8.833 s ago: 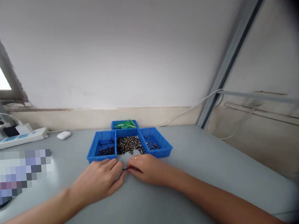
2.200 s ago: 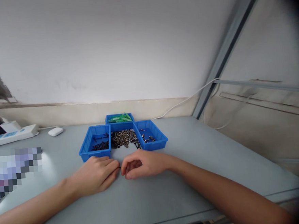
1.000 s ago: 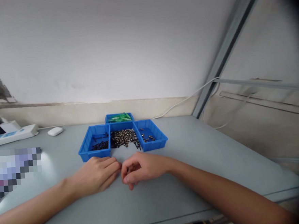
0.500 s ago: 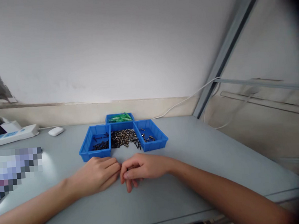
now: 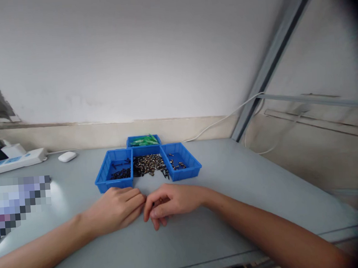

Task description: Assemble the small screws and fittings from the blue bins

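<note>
My left hand (image 5: 119, 208) rests on the grey table with its fingers curled closed, back of the hand up. Whatever it may hold is hidden beneath. Just beside it, its fingertips near the left knuckles, my right hand (image 5: 171, 202) is bent inward with thumb and fingers closed; anything between them is too small to make out. Beyond the hands lies a pile of small metal screw-like parts (image 5: 149, 164). The left blue bin (image 5: 115, 184) holds dark screw-like pieces, and the right blue bin (image 5: 186, 174) has several shiny metal pieces.
Behind the pile stands a third blue bin (image 5: 146, 149) with green packets (image 5: 144, 141). At the left are a white power strip (image 5: 18, 161), a small white case (image 5: 67, 157) and a blurred-out flat item (image 5: 15, 202). A metal frame post (image 5: 263, 71) rises at the right.
My right hand's thumb and fingers have shifted very slightly. My left hand, the bins and the pile stay where they were.
</note>
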Action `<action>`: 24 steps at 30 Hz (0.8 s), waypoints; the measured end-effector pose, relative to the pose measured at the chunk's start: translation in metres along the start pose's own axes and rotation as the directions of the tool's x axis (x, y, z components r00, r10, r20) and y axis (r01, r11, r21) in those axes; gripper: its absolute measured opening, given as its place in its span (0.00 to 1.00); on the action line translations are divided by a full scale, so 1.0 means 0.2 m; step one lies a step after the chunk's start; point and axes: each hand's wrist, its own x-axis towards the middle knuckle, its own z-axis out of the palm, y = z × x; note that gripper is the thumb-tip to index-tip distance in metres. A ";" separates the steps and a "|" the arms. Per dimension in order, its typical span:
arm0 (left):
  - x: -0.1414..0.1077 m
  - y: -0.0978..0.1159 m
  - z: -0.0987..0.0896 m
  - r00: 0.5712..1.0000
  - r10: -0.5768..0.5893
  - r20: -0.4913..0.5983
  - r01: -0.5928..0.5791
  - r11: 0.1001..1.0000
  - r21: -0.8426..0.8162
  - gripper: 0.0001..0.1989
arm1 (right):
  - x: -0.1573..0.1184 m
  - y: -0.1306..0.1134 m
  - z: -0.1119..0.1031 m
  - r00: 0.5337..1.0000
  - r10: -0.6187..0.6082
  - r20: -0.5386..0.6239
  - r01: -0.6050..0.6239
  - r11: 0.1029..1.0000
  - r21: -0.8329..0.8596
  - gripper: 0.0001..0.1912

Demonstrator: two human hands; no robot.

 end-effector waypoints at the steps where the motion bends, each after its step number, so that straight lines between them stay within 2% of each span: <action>1: 0.00 0.00 0.00 1.000 -0.002 0.003 0.002 1.000 0.000 0.16 | 0.00 0.00 0.00 1.000 -0.002 0.005 0.002 1.000 0.004 0.08; 18: 0.00 0.00 0.00 1.000 0.008 0.020 -0.008 1.000 0.001 0.15 | 0.00 0.00 0.00 1.000 0.014 -0.012 -0.014 1.000 -0.007 0.11; 24: 0.00 0.00 -0.01 1.000 -0.003 0.021 0.003 1.000 0.003 0.15 | 0.00 0.01 0.00 0.998 0.017 -0.059 -0.020 0.999 -0.050 0.07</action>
